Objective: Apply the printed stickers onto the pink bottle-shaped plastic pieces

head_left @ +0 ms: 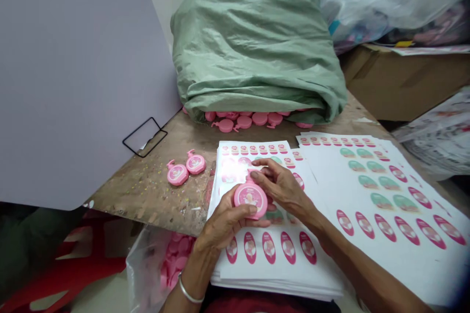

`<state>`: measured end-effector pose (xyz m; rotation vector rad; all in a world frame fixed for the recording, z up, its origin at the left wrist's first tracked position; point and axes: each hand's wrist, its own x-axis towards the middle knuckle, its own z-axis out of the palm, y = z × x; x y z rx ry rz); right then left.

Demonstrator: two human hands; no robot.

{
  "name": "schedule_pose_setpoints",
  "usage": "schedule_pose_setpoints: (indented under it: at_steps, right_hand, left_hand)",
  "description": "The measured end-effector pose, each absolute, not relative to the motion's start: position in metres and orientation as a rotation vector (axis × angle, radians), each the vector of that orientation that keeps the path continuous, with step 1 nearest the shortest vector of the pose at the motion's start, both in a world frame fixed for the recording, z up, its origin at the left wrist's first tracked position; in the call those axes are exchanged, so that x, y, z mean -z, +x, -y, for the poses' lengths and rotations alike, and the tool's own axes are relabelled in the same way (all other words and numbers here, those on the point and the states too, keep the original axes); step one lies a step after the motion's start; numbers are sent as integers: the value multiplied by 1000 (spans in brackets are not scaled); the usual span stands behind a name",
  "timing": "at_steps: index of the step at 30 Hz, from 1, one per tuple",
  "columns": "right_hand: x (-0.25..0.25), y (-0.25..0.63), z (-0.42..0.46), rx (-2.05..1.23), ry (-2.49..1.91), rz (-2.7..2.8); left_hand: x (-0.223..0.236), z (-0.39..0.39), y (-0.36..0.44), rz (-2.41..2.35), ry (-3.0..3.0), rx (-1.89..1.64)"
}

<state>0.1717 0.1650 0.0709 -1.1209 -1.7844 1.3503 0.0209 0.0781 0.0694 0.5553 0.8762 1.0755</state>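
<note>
My left hand (229, 217) is closed around a small pink pump bottle (249, 198), its thumb across the lower front. The bottle has a round pink label with a picture on its face. At its neck and pump top is my right hand (277, 183), thumb and bent fingers closed about it; some of those fingertips are hidden behind the bottle. Beneath both hands lies a stack of white sticker sheets (271, 271) printed with oval pink and green labels. Two more labelled pump bottles, one nearer (177, 174) and one behind it (196, 163), lie to the left on the wooden table.
A second pile of sticker sheets (323, 181) spreads to the right. Behind, a large green sack (253, 49) rests with several pink bottles (244, 121) under its edge. A plastic bag of pink pieces (141, 259) sits below the table edge. A grey panel (81, 73) stands left.
</note>
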Motion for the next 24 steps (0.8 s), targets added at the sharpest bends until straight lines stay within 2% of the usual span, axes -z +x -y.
schedule_pose_setpoints:
  at_steps: [2,6,9,11,15,19,24]
  right_hand:
    - [-69,188,-173,-1226,-1204,1822]
    - [-49,226,-181,-525,-1315,2190]
    - [-25,240,-179,-136,-1240,2357]
    - [-13,242,-177,-29,-1216,2375]
    - [-16,238,-177,-244,-1244,2326]
    - [-39,230,-184,-537,-1375,2144]
    - [-50,212,-184,-610,-1310,1995]
  left_hand:
    - [-63,-78,8,-991,565,-1110]
    - [-43,-93,-34,-1576,771,-1312]
    - [-27,-112,-66,-2106,1071,-1168]
    - [-21,-121,-81,-2249,1154,-1037]
    - [-23,-122,-97,-2378,1202,-937]
    - [-42,-134,-97,-2687,1523,-924]
    - [-65,-216,-68,-2491,1581,-585]
